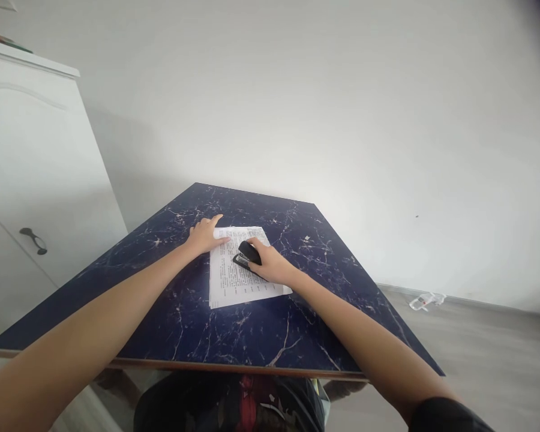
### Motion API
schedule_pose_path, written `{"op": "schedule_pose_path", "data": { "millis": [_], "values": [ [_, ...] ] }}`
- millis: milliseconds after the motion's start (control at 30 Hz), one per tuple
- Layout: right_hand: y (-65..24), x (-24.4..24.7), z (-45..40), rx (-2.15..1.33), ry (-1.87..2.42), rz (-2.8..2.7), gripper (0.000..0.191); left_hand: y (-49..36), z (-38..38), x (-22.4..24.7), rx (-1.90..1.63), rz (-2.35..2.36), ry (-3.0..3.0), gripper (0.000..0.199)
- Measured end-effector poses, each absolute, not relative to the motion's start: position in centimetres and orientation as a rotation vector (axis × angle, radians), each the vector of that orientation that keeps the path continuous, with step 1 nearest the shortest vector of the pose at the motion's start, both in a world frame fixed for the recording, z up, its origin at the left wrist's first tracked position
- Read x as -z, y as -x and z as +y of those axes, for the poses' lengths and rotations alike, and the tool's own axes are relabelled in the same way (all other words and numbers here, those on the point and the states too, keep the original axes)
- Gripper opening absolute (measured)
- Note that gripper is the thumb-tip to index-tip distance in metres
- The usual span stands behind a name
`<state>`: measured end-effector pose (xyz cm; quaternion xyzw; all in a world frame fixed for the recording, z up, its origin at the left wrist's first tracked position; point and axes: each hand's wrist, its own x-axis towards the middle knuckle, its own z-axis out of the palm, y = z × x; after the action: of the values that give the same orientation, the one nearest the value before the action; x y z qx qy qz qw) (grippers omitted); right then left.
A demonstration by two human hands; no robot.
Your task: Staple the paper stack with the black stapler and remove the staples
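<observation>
You have a big white cupboard (40, 138) on your left, with a dark handle (34, 241). A pale wall (319, 120) stands at the far side. On the right, a clear plastic thing (427, 301) lies on the gray floor (486, 360) near the wall.

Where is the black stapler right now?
In the head view, the black stapler is in the right hand, over the white printed sheets on the dark blue marbled table.
</observation>
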<state>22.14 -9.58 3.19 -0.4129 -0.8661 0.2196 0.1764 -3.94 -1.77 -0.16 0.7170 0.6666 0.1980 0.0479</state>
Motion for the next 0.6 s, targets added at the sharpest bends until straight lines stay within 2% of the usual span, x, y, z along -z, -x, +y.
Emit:
{"op": "schedule_pose_path", "data": {
  "millis": [67,167,267,467,600],
  "values": [
    [-22.5,-3.4,-10.5,-0.585,1.193,-2.504,0.049,3.8,-2.0,0.2,-0.690,2.040,-2.136,0.084],
    [-25.1,-3.8,-12.4,-0.570,1.306,-2.504,0.036,3.7,-2.1,0.2,-0.816,1.997,-2.046,0.072],
    [-29.4,-3.7,-14.8,-0.618,1.413,-2.431,0.030,3.8,-2.0,0.4,-0.870,1.975,-1.990,0.066],
    [-37.2,-2.4,-17.4,-0.697,1.684,-2.190,0.048,4.4,-1.7,1.1,-0.938,1.964,-1.991,0.052],
    [-39.3,-2.6,-15.2,-0.882,1.652,-2.003,0.057,5.0,-1.3,1.5,-1.051,1.918,-1.936,0.047]
  ]
}}
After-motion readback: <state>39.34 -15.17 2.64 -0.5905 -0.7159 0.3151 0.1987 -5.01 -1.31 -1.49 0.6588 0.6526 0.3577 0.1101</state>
